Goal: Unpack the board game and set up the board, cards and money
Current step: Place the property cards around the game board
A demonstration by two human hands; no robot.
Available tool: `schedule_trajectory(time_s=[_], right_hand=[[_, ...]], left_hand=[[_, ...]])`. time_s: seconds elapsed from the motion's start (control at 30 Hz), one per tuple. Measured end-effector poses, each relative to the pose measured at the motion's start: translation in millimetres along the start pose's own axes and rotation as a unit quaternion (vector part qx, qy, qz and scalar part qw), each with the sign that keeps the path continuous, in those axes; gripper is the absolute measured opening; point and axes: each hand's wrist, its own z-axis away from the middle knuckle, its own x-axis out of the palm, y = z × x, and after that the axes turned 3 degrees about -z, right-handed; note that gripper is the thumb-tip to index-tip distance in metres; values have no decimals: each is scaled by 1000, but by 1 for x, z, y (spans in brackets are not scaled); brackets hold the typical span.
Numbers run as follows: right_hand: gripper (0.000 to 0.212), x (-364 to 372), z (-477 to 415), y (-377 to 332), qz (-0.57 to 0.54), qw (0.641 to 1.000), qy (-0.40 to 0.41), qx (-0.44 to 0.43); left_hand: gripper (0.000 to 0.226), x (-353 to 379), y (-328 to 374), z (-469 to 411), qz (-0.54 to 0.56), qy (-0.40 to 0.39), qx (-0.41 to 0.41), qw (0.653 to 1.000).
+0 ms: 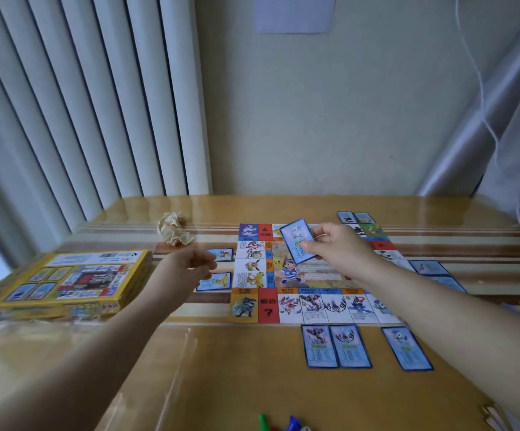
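The colourful game board lies flat on the wooden table. My right hand pinches a blue card and holds it tilted above the board's middle. My left hand hovers at the board's left side with loosely curled fingers, holding nothing, just over two blue cards lying there. Three blue cards lie below the board's near edge. More cards lie at the far side and others at the right.
The yellow game box sits at the left near the window blinds. A crumpled paper ball lies behind the board. Green and blue game pieces show at the bottom edge. A curtain hangs at the right.
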Motion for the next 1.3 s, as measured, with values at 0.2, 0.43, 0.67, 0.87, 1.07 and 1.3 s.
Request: schedule_trajectory(time_s=[0.2,0.43,0.67,0.87,1.07,1.3], right_hand=[[7,-12,4,10,33,999,-22,5],[11,-35,21,32,25,998,-25,54],[14,-55,37,42,33,998,-10,50],[36,-80,51,49,37,997,51,34],[45,-93,58,58,57,995,80,32],[42,-69,50,46,68,997,25,18]], left_hand=[[19,15,0,3,-4,-31,3,999],[18,47,9,17,-146,-136,81,976],[25,74,26,35,-220,-174,148,948],[30,89,42,51,-263,-215,191,921],[45,108,40,67,-346,-300,318,830],[44,109,38,73,-394,-312,364,784]])
